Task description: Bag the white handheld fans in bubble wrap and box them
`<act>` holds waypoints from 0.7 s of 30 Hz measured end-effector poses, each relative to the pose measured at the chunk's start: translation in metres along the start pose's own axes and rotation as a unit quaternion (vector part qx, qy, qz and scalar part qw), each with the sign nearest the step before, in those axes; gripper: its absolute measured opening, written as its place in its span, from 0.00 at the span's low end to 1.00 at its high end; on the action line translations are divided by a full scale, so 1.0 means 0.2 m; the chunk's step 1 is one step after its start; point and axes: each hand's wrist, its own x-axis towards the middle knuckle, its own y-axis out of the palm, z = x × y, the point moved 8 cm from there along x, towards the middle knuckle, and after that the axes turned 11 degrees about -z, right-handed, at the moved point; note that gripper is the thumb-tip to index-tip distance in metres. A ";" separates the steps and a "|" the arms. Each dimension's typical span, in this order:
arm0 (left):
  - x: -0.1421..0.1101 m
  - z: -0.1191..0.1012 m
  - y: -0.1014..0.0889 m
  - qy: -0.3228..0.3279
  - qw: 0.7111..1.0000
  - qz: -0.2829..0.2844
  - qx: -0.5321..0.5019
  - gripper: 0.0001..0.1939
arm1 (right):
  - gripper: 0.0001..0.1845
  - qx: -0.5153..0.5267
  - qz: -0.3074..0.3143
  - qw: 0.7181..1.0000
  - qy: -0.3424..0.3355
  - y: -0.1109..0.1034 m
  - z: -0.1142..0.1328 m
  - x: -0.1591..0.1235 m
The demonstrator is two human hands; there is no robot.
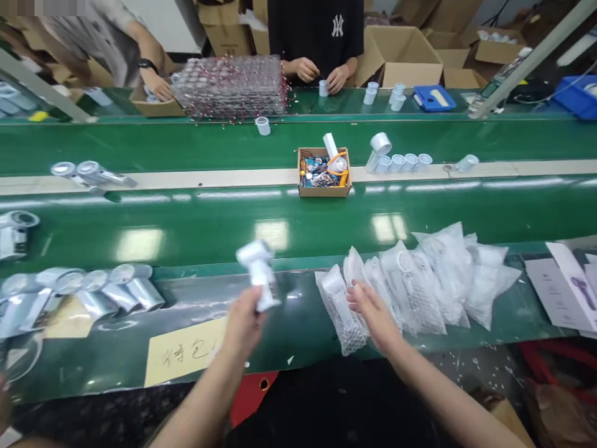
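Observation:
My left hand (246, 320) is closed round the handle of a white hair-dryer-shaped device (259, 267), held upright above the bench and blurred by motion. My right hand (375, 314) is open, its fingers stretched towards the left end of a row of bubble-wrap bags (410, 289). Pale devices show through the clear bags. The nearest is a bagged device (342, 308) just left of my right fingers; I cannot tell whether they touch it. Below my left hand lies a yellow paper sign (181, 353) with handwriting.
Several unwrapped devices (133, 286) lie at the left. A small carton of parts (324, 191) sits on the pale strip beyond the green belt (209, 227), beside white cylinders (410, 163). A printed box (559, 292) is at right. Across the line, a person (314, 43) handles a cylinder.

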 end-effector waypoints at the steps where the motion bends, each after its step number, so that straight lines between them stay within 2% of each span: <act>1: -0.15 0.08 0.16 -0.014 0.997 0.080 0.006 0.19 | 0.29 0.091 0.028 0.994 0.053 0.02 0.04 -0.01; 2: -0.29 0.15 0.31 -0.027 0.987 0.159 0.016 0.21 | 0.29 0.163 0.054 0.981 0.091 0.03 0.08 -0.02; 3: -0.45 0.21 0.48 -0.032 0.956 0.290 0.038 0.22 | 0.29 0.210 0.067 0.969 0.109 0.02 0.13 -0.02; 4: -0.57 0.26 0.60 -0.018 0.931 0.359 0.057 0.23 | 0.27 0.236 0.055 0.964 0.106 -0.03 0.18 -0.02; 5: -0.65 0.29 0.69 0.014 0.911 0.402 0.094 0.22 | 0.26 0.246 0.020 0.965 0.089 -0.12 0.22 -0.01; 6: -0.69 0.31 0.77 0.070 0.893 0.417 0.152 0.21 | 0.25 0.248 -0.027 0.966 0.066 -0.24 0.26 -0.01; 7: -0.70 0.33 0.83 0.143 0.873 0.402 0.234 0.19 | 0.24 0.246 -0.070 0.966 0.046 -0.36 0.30 -0.01; 8: -0.70 0.34 0.88 0.217 0.838 0.378 0.328 0.17 | 0.24 0.244 -0.101 0.964 0.031 -0.47 0.32 -0.03; 9: -0.69 0.37 0.93 0.277 0.790 0.356 0.414 0.15 | 0.23 0.241 -0.115 0.963 0.026 -0.58 0.34 -0.06; 10: -0.69 0.39 0.98 0.317 0.743 0.341 0.481 0.16 | 0.22 0.237 -0.113 0.964 0.033 -0.66 0.35 -0.08; 11: -0.68 0.42 1.03 0.337 0.709 0.333 0.522 0.16 | 0.21 0.232 -0.097 0.967 0.051 -0.72 0.34 -0.11; 12: -0.67 0.45 1.07 0.340 0.695 0.329 0.542 0.16 | 0.19 0.228 -0.078 0.968 0.071 -0.77 0.32 -0.14; 15: -0.64 0.47 1.15 0.328 0.711 0.298 0.546 0.08 | 0.19 0.229 -0.012 0.965 0.123 -0.86 0.26 -0.22; 18: -0.64 0.40 1.16 0.319 0.744 0.242 0.535 0.08 | 0.24 0.233 0.065 0.960 0.144 -0.89 0.19 -0.26; 19: -0.66 0.36 1.15 0.319 0.753 0.224 0.530 0.08 | 0.30 0.231 0.100 0.956 0.150 -0.88 0.18 -0.27; 21: -0.75 0.25 1.12 0.320 0.782 0.201 0.495 0.07 | 0.48 0.222 0.173 0.947 0.157 -0.86 0.16 -0.29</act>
